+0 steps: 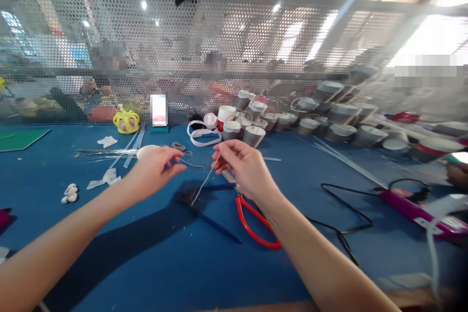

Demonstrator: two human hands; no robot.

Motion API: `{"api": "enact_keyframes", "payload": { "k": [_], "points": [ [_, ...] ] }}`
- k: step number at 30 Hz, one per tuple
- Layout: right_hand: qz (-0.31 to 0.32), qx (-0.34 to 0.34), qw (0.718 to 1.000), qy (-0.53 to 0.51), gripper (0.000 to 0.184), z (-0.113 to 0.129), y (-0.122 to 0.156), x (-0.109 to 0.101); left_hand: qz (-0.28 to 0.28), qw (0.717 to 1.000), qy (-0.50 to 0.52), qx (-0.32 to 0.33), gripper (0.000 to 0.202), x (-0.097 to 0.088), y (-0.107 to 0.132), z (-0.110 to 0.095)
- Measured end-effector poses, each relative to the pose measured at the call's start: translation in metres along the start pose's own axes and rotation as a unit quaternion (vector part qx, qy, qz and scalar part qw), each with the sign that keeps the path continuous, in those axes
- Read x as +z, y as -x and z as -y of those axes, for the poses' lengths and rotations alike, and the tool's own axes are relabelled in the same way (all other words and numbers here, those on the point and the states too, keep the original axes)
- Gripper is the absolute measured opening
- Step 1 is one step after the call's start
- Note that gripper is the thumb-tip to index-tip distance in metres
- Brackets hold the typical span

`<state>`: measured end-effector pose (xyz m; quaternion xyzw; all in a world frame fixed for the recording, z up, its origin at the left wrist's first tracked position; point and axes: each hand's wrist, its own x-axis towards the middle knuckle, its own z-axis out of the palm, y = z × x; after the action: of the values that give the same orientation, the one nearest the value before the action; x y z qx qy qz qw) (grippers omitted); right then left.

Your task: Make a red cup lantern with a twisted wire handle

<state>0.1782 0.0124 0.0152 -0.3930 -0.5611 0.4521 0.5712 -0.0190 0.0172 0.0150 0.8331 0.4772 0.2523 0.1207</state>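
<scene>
My right hand [245, 168] is closed in a pinch on the upper end of a thin clear stick [204, 183] that slants down to the left over the blue table [146, 253]. My left hand [157, 165] hovers just left of it, fingers drawn together, touching a thin brown cord [183, 148]; what its fingers hold is too small to make out. Red-handled scissors [256, 224] lie on the table right under my right wrist.
Several paper cups [252, 131] and a white ribbon loop [201, 136] stand behind my hands. Clear strips [109, 153], white shells [70, 193] and a yellow crown shape [126, 119] lie left. A black cable [347, 214] and purple tool [420, 209] lie right. Another person's hand [457, 175] shows at far right.
</scene>
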Motion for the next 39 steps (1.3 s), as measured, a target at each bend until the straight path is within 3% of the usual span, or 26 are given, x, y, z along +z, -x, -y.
{"api": "enact_keyframes", "payload": {
  "k": [2, 4, 6, 8, 9, 11, 13, 15, 18, 20, 24, 26, 28, 29, 30, 32, 36, 39],
  "points": [
    [0.046, -0.009, 0.999, 0.026, 0.018, -0.006, 0.005, 0.009, 0.111, 0.967, 0.230, 0.007, 0.035, 0.013, 0.006, -0.015],
    [0.082, -0.010, 0.995, 0.063, 0.019, -0.011, 0.008, 0.013, 0.184, 0.913, 0.364, -0.025, 0.033, 0.024, 0.009, -0.021],
    [0.082, -0.009, 0.988, 0.131, 0.022, -0.014, 0.007, 0.011, 0.158, 0.909, 0.378, -0.082, 0.032, 0.029, 0.008, -0.019],
    [0.083, -0.020, 0.961, 0.262, 0.030, -0.015, 0.007, 0.007, 0.096, 0.930, 0.338, -0.108, 0.031, 0.028, 0.004, -0.011],
    [0.105, -0.031, 0.931, 0.348, 0.036, -0.015, 0.007, 0.005, 0.054, 0.944, 0.308, -0.106, 0.029, 0.026, 0.001, -0.007],
    [0.204, -0.038, 0.830, 0.518, 0.050, -0.014, 0.010, 0.004, -0.002, 0.963, 0.257, -0.086, 0.025, 0.024, -0.004, 0.002],
    [0.296, -0.008, 0.726, 0.620, 0.058, -0.013, 0.015, 0.007, -0.003, 0.969, 0.233, -0.078, 0.024, 0.025, -0.006, 0.009],
    [0.331, 0.017, 0.678, 0.657, 0.059, -0.014, 0.021, 0.013, 0.010, 0.975, 0.210, -0.074, 0.024, 0.030, -0.007, 0.014],
    [0.338, -0.012, 0.668, 0.663, 0.053, -0.013, 0.026, 0.016, 0.013, 0.983, 0.174, -0.065, 0.023, 0.036, -0.006, 0.018],
    [0.335, -0.043, 0.679, 0.651, 0.049, -0.007, 0.024, 0.011, -0.007, 0.983, 0.174, -0.065, 0.023, 0.035, -0.007, 0.018],
    [0.330, -0.051, 0.755, 0.565, 0.042, 0.022, -0.008, -0.014, -0.092, 0.965, 0.229, -0.091, 0.029, 0.028, -0.009, 0.016],
    [0.293, -0.054, 0.770, 0.564, 0.042, 0.034, -0.043, -0.022, -0.116, 0.952, 0.262, -0.104, 0.031, 0.028, -0.010, 0.014],
    [0.233, -0.075, 0.758, 0.604, 0.044, 0.036, -0.084, -0.021, -0.098, 0.947, 0.286, -0.108, 0.030, 0.033, -0.009, 0.012],
    [0.211, -0.077, 0.738, 0.636, 0.045, 0.031, -0.104, -0.017, -0.079, 0.946, 0.295, -0.106, 0.029, 0.036, -0.008, 0.011],
    [0.207, -0.066, 0.715, 0.665, 0.046, 0.023, -0.122, -0.012, -0.053, 0.945, 0.305, -0.102, 0.030, 0.040, -0.007, 0.010],
    [0.222, -0.059, 0.699, 0.678, 0.043, 0.000, -0.152, 0.001, -0.003, 0.943, 0.316, -0.100, 0.031, 0.047, -0.005, 0.010],
    [0.253, -0.044, 0.674, 0.692, 0.028, -0.054, -0.183, 0.014, 0.035, 0.947, 0.303, -0.099, 0.035, 0.054, -0.003, 0.011],
    [0.243, -0.051, 0.664, 0.705, 0.029, -0.075, -0.190, 0.013, 0.051, 0.946, 0.303, -0.101, 0.035, 0.055, -0.003, 0.012]
  ]
}}
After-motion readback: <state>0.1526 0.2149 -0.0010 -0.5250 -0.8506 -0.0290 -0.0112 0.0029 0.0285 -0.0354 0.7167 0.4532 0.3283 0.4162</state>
